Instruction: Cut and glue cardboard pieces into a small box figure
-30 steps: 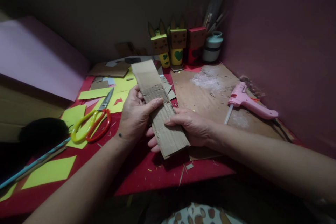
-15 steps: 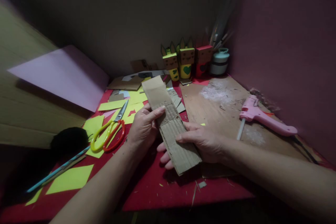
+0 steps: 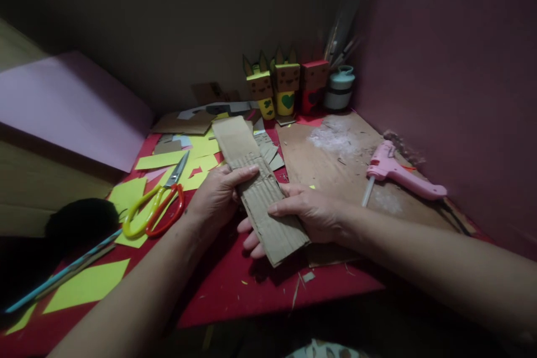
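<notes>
A long strip of brown cardboard [image 3: 272, 218] is held slanted above the red tabletop. Its upper end is smooth, and the lower part shows bare ridges. My left hand [image 3: 216, 193] grips its left edge near the middle, thumb on top and fingers hidden beneath. From the right, my right hand [image 3: 306, 207] holds the lower half, with its thumb on the ridged face and fingertips showing under the left edge. Scissors [image 3: 161, 201] with one yellow and one red handle lie to the left of my left hand, on yellow paper.
A pink glue gun [image 3: 400, 170] rests on a brown board [image 3: 335, 162] at right. Decorated figures [image 3: 287, 86] stand at the back beside a pale-blue pot [image 3: 339, 89]. Yellow paper pieces [image 3: 88, 285], a blue striped stick [image 3: 62, 273] and black yarn [image 3: 81, 221] lie at left.
The view has shifted, so everything sits further left and slightly higher in the picture. Both hands keep the same hold on the cardboard strip.
</notes>
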`<state>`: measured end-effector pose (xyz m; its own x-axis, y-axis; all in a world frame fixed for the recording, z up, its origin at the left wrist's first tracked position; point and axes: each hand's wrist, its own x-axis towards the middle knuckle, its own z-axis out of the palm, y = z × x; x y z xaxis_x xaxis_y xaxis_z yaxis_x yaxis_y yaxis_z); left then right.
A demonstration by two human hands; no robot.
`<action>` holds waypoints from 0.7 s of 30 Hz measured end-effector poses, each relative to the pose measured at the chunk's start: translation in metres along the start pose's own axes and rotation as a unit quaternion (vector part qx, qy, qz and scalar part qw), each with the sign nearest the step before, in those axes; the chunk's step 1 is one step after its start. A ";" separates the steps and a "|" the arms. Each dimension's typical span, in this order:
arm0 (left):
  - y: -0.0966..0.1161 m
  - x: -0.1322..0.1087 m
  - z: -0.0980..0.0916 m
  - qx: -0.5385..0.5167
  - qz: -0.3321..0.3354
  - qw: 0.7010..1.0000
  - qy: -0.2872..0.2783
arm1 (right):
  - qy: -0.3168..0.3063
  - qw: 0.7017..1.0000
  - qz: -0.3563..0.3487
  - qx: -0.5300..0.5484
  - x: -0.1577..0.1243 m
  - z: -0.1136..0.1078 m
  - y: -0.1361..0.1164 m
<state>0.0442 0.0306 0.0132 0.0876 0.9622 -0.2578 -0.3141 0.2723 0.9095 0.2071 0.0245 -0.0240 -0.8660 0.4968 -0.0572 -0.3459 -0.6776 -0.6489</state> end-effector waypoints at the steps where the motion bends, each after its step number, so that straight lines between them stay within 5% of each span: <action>1: 0.000 -0.001 0.000 0.006 0.004 1.000 0.004 | -0.003 1.000 0.003 0.001 0.000 0.000 0.000; 21: 0.000 -0.006 0.002 0.065 0.078 0.994 0.046 | -0.045 0.999 -0.001 0.008 0.000 -0.004 0.000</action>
<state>0.0450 0.0252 0.0154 -0.0407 0.9903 -0.1329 -0.1917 0.1228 0.9737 0.2085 0.0260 -0.0270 -0.8939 0.4481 0.0119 -0.3525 -0.6864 -0.6361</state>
